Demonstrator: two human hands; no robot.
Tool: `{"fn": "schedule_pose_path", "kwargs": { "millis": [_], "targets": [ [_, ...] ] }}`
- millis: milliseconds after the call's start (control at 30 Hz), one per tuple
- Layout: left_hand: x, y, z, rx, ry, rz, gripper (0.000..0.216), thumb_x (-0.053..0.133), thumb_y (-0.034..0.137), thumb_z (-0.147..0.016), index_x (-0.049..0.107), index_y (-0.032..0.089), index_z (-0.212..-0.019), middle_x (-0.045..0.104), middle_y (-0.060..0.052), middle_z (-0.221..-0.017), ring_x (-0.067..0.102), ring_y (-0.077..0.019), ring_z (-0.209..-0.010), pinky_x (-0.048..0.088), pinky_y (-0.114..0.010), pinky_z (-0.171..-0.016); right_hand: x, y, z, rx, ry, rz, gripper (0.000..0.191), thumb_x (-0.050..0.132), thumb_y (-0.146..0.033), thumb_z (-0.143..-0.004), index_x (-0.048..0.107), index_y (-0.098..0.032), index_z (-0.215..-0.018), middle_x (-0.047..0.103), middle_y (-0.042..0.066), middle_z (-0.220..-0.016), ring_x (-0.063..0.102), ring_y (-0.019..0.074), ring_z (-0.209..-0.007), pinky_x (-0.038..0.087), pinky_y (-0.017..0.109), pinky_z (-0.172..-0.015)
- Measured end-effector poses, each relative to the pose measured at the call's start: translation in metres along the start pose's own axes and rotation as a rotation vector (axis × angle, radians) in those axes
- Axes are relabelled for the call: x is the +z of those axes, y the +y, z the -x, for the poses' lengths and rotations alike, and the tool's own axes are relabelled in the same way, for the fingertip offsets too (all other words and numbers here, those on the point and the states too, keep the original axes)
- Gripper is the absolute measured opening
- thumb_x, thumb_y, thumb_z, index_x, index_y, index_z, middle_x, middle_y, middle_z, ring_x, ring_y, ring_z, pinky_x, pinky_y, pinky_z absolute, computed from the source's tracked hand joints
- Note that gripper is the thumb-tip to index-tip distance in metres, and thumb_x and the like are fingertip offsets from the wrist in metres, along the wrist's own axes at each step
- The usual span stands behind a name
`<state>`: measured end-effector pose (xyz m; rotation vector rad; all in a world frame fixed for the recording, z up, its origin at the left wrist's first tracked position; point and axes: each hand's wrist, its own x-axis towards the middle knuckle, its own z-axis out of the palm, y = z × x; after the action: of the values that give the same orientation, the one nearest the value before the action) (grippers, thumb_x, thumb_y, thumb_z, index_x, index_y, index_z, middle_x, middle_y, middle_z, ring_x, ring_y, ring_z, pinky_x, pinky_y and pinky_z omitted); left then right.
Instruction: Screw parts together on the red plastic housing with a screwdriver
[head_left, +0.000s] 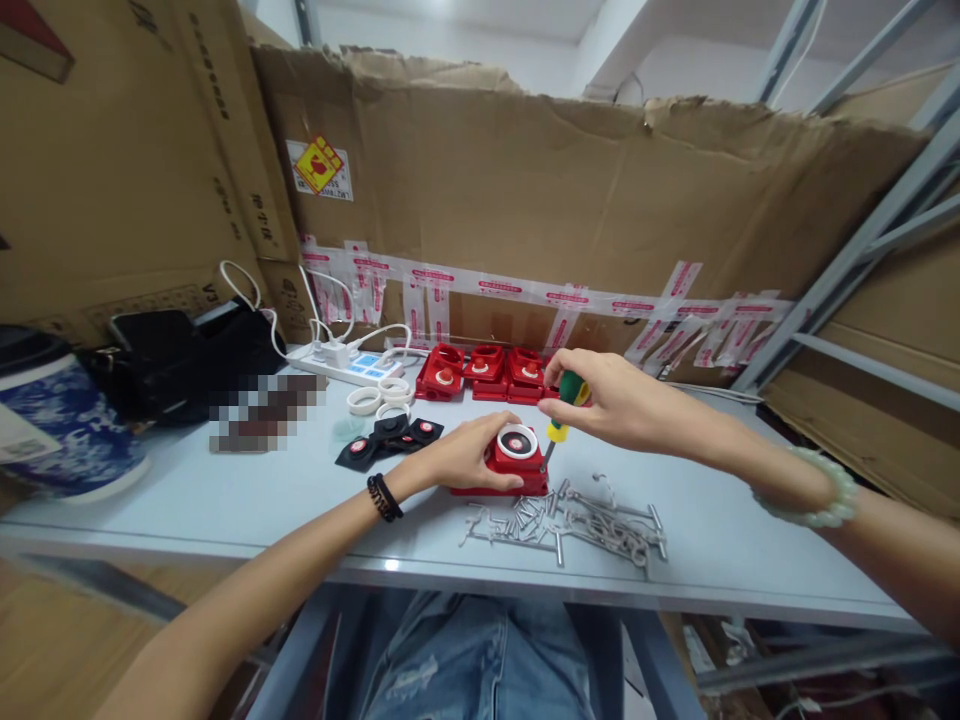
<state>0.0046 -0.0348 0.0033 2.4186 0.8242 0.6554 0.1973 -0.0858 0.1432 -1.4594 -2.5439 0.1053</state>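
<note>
Small assembly workshop: cardboard-walled bench (225, 500), red housings (487, 370), loose screws (570, 520).

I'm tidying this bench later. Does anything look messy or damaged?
The metal screws and hooks lie in a loose tangled heap beside the red box. The cardboard wall behind has a torn, ragged top edge.
</note>
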Motion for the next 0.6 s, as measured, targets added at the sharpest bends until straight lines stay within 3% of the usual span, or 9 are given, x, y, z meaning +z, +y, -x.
{"fn": "schedule_pose_path", "kwargs": {
  "millis": [100, 233, 400, 600],
  "targets": [
    [0.0, -0.0003, -0.0001, -0.006, 0.002, 0.001, 0.065, 0.071, 0.045, -0.066, 0.045, 0.02, -0.121, 0.058, -0.009, -0.115, 0.057, -0.0261, -0.1, 0.045, -0.037, -0.088, 0.0033, 0.0002, -0.0018, 0.036, 0.068, 0.016, 0.017, 0.039, -0.029, -0.085, 0.052, -0.018, -0.09, 0.062, 0.008, -0.087, 0.054, 0.0183, -0.077, 0.04, 0.031, -0.068],
    [0.0007, -0.0017, 0.0, -0.009, -0.003, 0.018, 0.066, 0.071, 0.043, -0.065, 0.045, 0.021, -0.122, 0.058, -0.009, -0.116, 0.057, -0.026, -0.101, 0.045, -0.037, -0.088, 0.001, 0.0028, -0.001, -0.057, 0.042, -0.065, 0.027, 0.05, -0.018, -0.074, 0.049, -0.019, -0.1, 0.06, 0.007, -0.103, 0.054, 0.0165, -0.084, 0.042, 0.029, -0.071],
    [0.0011, -0.0011, 0.0002, -0.01, 0.008, 0.006, 0.064, 0.07, 0.045, -0.066, 0.045, 0.021, -0.12, 0.058, -0.009, -0.115, 0.057, -0.0266, -0.101, 0.045, -0.038, -0.088, 0.0006, 0.0031, 0.0005, -0.029, 0.063, -0.031, 0.013, 0.045, -0.03, -0.082, 0.052, -0.019, -0.085, 0.062, 0.006, -0.087, 0.055, 0.0175, -0.078, 0.041, 0.031, -0.069],
    [0.0004, -0.0005, 0.0003, -0.007, -0.001, -0.001, 0.064, 0.07, 0.043, -0.066, 0.045, 0.021, -0.12, 0.058, -0.009, -0.114, 0.058, -0.0259, -0.099, 0.045, -0.037, -0.087, 0.0032, 0.0066, 0.0007, -0.021, 0.058, -0.076, 0.026, 0.052, -0.024, -0.075, 0.046, -0.019, -0.1, 0.06, 0.007, -0.102, 0.054, 0.0159, -0.079, 0.042, 0.027, -0.064]
  ]
}}
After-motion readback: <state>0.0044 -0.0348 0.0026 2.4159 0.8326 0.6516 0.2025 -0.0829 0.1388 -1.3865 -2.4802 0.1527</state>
